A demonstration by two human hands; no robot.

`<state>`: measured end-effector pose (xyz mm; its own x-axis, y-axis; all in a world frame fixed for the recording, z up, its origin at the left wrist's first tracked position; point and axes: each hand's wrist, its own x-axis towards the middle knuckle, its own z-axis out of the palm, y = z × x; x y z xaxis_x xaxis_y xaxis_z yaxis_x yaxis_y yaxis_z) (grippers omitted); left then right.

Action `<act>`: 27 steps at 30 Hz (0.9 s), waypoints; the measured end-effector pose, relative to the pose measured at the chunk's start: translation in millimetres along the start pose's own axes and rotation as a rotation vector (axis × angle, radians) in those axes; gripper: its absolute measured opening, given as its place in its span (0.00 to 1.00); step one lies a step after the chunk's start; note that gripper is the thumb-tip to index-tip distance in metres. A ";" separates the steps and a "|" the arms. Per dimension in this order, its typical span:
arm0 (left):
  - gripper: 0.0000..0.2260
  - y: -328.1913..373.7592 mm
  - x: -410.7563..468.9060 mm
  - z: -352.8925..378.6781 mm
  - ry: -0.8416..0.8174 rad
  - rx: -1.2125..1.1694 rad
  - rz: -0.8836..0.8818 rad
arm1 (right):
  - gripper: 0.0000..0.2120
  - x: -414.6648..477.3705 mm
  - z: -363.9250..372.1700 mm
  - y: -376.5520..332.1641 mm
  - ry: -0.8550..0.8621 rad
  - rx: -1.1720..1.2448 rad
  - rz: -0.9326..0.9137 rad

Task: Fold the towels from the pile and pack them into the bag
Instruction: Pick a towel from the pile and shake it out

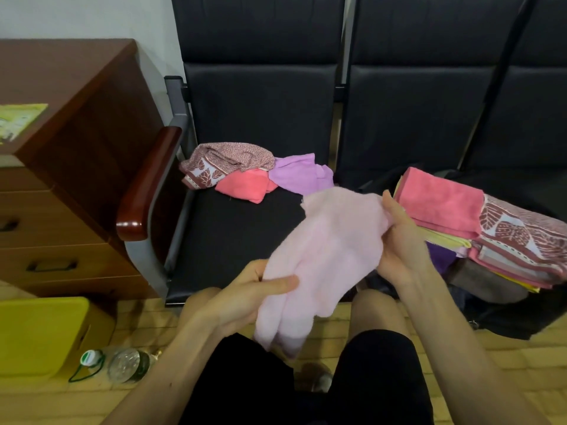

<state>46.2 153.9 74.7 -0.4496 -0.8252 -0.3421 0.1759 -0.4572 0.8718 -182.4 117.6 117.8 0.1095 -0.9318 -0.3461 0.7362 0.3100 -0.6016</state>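
Bag (509, 320), 4 o'clock: mostly hidden under folded stack (445, 207). Right hand (402, 240) fingertips behind pink towel (331, 246). Yellow box (36, 335), 8 o'clock: cut by left edge.

A row of black padded seats (260, 102) with a glossy wooden armrest (147, 185) at its left end. Left of the seats, a brown cabinet (76, 154) with drawers against a white wall (76, 16). In front, tan floor tiles (521, 363), a yellow box (40, 335), a bottle (122, 365).
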 end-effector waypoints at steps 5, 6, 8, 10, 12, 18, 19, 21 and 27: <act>0.11 34.8 10.0 13.6 0.209 -0.240 0.113 | 0.23 -4.7 -1.0 51.5 -0.181 -0.162 0.648; 0.12 40.3 11.0 14.4 0.214 -0.228 0.128 | 0.15 -9.2 -6.3 62.2 -0.249 -0.166 0.575; 0.14 46.6 9.5 18.3 0.215 -0.196 0.138 | 0.23 -16.9 -13.2 62.5 -0.275 -0.330 0.329; 0.18 47.6 8.2 19.5 0.213 -0.177 0.126 | 0.35 -18.4 -12.1 55.0 -0.236 -0.307 0.233; 0.18 46.6 6.3 17.4 0.209 -0.133 0.123 | 0.30 -19.3 -3.7 47.1 -0.171 -0.287 0.226; 0.21 43.2 1.9 10.3 0.195 -0.090 0.083 | 0.21 -22.9 -1.5 35.0 -0.053 -0.451 0.009; 0.20 44.3 0.6 10.8 0.185 -0.103 0.083 | 0.20 -23.4 0.3 33.4 -0.054 -0.470 -0.025; 0.20 44.6 0.6 8.7 0.187 -0.097 0.095 | 0.18 -22.7 1.3 28.1 -0.066 -0.500 -0.091; 0.11 49.1 3.1 1.8 0.209 -0.109 0.149 | 0.16 -27.6 5.9 6.8 -0.069 -0.779 -0.344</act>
<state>51.9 129.6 117.0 -0.2228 -0.9315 -0.2876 0.3251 -0.3491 0.8789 -176.5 144.3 127.5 0.0228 -0.9995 -0.0240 0.0695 0.0255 -0.9973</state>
